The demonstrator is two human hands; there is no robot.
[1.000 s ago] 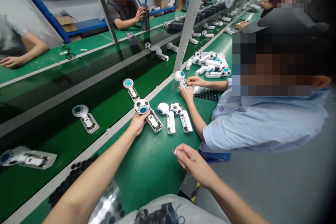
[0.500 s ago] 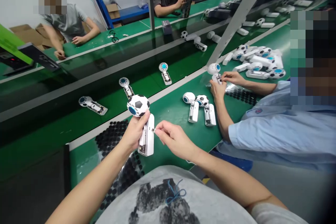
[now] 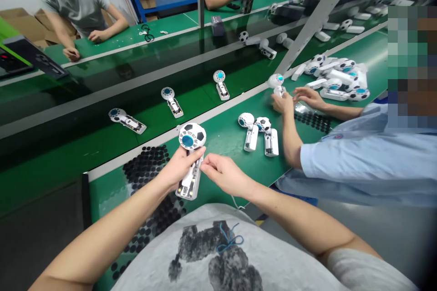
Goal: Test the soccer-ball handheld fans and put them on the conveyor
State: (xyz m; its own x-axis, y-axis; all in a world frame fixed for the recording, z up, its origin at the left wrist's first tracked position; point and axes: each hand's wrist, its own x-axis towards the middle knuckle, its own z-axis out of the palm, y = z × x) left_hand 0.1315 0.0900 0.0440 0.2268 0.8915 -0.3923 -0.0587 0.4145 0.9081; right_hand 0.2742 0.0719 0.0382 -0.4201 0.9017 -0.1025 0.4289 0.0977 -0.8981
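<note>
My left hand (image 3: 177,168) is wrapped round the handle of a white device with a soccer-ball head (image 3: 194,134), held upright. Its blue round face and the open handle with bare inner parts are turned toward me. My right hand (image 3: 227,175) is closed in a pinch against the handle's right side. The small cable plug in those fingertips is hidden now; a white cable (image 3: 235,202) hangs below that hand. Two similar devices (image 3: 251,138) (image 3: 271,142) stand on the green table to the right.
Black round pads (image 3: 146,163) on clear sheets lie left of my hands. Several like devices (image 3: 172,102) rest on the green conveyor belt (image 3: 85,145). At right, a co-worker's hands (image 3: 285,102) handle another device beside a pile (image 3: 341,77). A metal post (image 3: 314,22) slants up nearby.
The held device has turned so its blue face and open handle side point more toward me. My right fingertips have come against its side, hiding the plug tip. The co-worker's hands have moved apart.
</note>
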